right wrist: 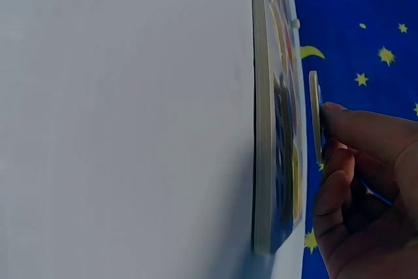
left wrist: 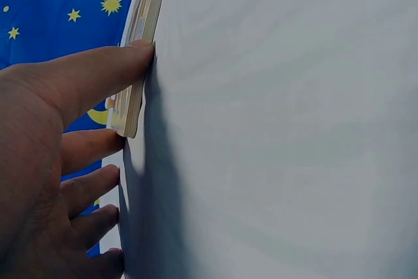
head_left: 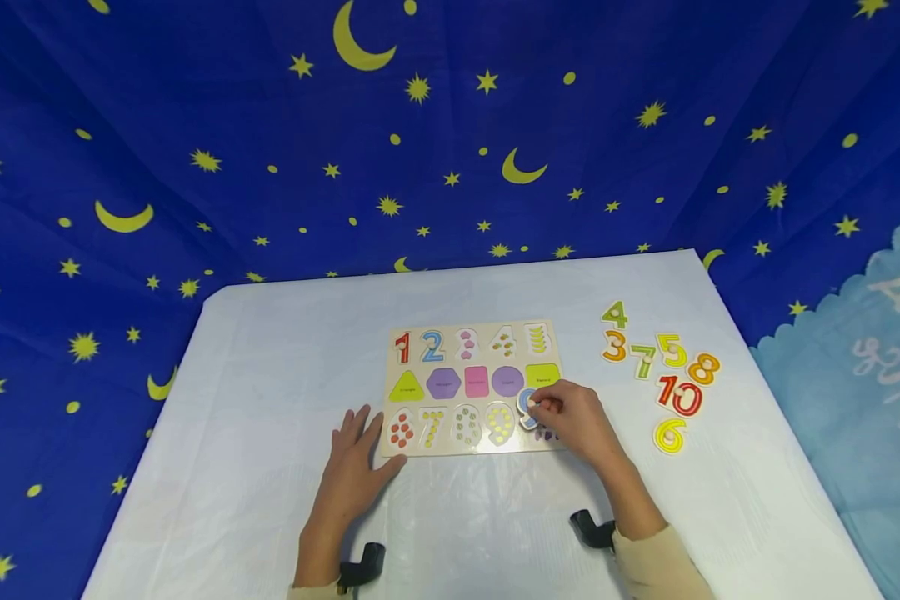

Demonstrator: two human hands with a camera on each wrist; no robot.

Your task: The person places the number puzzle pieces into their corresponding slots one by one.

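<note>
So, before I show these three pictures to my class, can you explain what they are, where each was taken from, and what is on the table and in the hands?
No machine here: a person works with bare hands and wears three cameras. The wide picture comes from a head camera looking down at a white table. The other two come from wrist cameras, so each shows the table edge-on beside that hand.

On the table lies a wooden puzzle board with numbers, coloured shapes and counting dots. Loose number pieces (3, 4, 5, 6, 7, 8, 10) lie to its right.

The left hand rests flat on the table, thumb against the board's near corner. The right hand pinches a blue number piece by its peg; the right wrist view shows it held just clear of the board.
</note>
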